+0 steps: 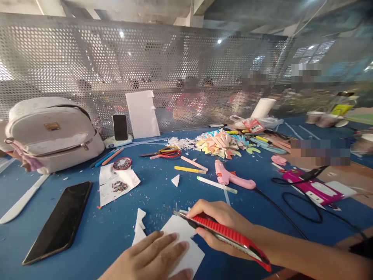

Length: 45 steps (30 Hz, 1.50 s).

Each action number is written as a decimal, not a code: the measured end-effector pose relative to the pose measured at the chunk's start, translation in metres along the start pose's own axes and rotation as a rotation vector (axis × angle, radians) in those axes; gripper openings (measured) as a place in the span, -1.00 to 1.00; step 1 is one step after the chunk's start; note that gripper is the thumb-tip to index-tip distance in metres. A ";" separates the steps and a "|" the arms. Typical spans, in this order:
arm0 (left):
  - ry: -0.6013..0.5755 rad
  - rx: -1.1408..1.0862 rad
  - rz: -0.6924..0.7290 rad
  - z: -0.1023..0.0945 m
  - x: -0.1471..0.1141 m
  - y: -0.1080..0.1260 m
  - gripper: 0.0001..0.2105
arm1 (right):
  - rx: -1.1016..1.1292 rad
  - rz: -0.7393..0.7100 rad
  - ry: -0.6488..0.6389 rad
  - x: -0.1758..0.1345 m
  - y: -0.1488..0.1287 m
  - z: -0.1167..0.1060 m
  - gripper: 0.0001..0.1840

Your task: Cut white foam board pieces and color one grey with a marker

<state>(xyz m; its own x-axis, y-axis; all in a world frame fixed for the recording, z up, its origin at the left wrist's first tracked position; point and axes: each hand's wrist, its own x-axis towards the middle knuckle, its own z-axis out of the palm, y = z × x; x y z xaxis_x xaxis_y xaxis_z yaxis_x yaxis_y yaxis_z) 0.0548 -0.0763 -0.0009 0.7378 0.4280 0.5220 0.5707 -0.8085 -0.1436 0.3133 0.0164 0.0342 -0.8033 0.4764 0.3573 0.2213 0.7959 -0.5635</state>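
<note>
My right hand [223, 223] grips a red utility knife [230, 235], its blade tip over the far edge of a white foam sheet [194, 258]. Flat on that sheet lies my left hand [154, 254], fingers stretched out and holding nothing. Just beyond the left fingers is a jagged white offcut [140, 221]. Small white crumbs are scattered on the blue table near the blade. A small white triangle [175, 180] rests farther out.
A pink glue gun [233, 177], felt pens [189, 170], scissors [166, 152] and a pile of coloured cut pieces [220, 142] lie beyond my hands. On the left are a black phone [60, 219], a white plastic knife [25, 198] and a backpack [52, 132]. A magenta power strip [311, 186] sits right.
</note>
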 end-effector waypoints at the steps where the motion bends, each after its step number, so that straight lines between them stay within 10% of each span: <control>1: -0.010 0.050 -0.001 0.006 -0.003 0.006 -0.67 | 0.004 0.014 -0.016 0.000 0.001 0.002 -0.81; 11: 0.010 0.071 -0.090 0.020 -0.006 0.011 -0.63 | -0.134 -0.110 -0.007 0.000 0.006 0.014 -0.91; 26: -0.225 0.021 0.023 -0.012 0.004 0.003 -0.68 | -0.187 -0.139 -0.032 -0.001 0.002 0.017 -0.94; 36: 0.082 0.078 0.052 0.026 -0.019 0.004 -0.66 | -0.182 -0.158 -0.107 -0.003 -0.006 0.009 -0.83; 45: 0.008 0.058 0.073 0.025 -0.023 0.003 -0.64 | -0.156 -0.130 -0.102 -0.016 -0.021 0.001 -0.79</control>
<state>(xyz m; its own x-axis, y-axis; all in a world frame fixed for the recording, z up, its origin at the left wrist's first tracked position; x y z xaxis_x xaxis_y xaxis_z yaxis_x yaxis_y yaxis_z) 0.0488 -0.0788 -0.0341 0.7754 0.3651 0.5153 0.5355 -0.8126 -0.2301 0.3212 -0.0083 0.0399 -0.8808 0.3323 0.3374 0.1889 0.8998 -0.3932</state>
